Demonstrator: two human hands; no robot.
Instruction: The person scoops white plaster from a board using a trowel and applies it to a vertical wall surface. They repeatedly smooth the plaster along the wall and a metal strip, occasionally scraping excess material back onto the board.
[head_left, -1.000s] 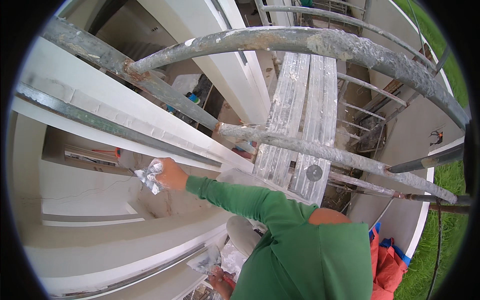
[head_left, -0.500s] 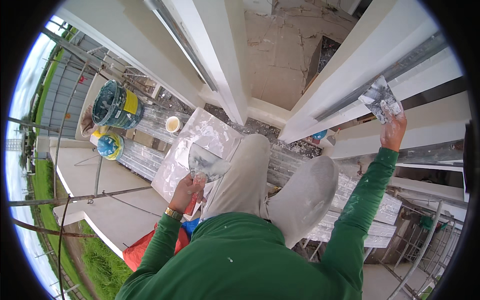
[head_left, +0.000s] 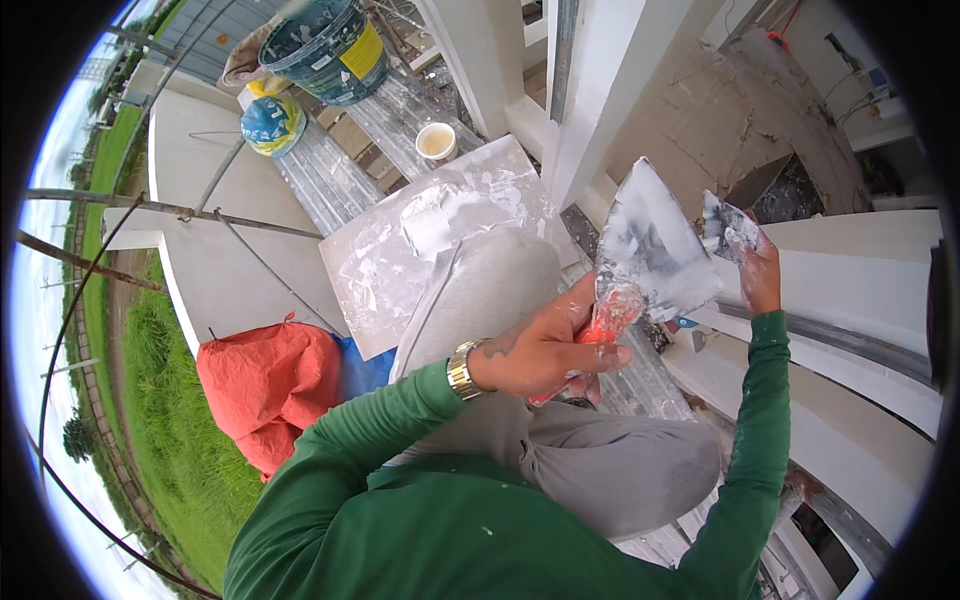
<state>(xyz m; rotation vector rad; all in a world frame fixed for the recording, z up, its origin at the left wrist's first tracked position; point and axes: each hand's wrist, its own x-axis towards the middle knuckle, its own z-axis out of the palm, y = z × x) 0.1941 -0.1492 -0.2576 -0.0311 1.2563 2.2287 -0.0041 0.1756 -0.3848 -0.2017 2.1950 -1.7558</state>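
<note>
My left hand [head_left: 555,350] grips the red handle of a wide putty knife [head_left: 660,245], its blade smeared with white and grey putty and tilted up in front of my knees. Close beyond that blade, on the right, my right hand [head_left: 760,270] is closed on a smaller putty-covered scraper [head_left: 728,228]. The two blades are near each other; whether they touch I cannot tell. Beside my left knee lies a flat board [head_left: 375,270] with a mound of white putty [head_left: 435,218] and smears on it.
Behind the board stand a small white tub [head_left: 436,143], a big dark bucket [head_left: 340,60] with a yellow label and a blue-yellow ball-like thing [head_left: 272,125], on metal planks [head_left: 325,180]. A red sack [head_left: 270,375] lies at left. Scaffold pipes [head_left: 120,203] and white columns [head_left: 625,70] surround me.
My left hand has carried the wide putty knife rightward, away from beside my left knee. My right hand has drawn the scraper in from the white beam toward it. The view has turned left.
</note>
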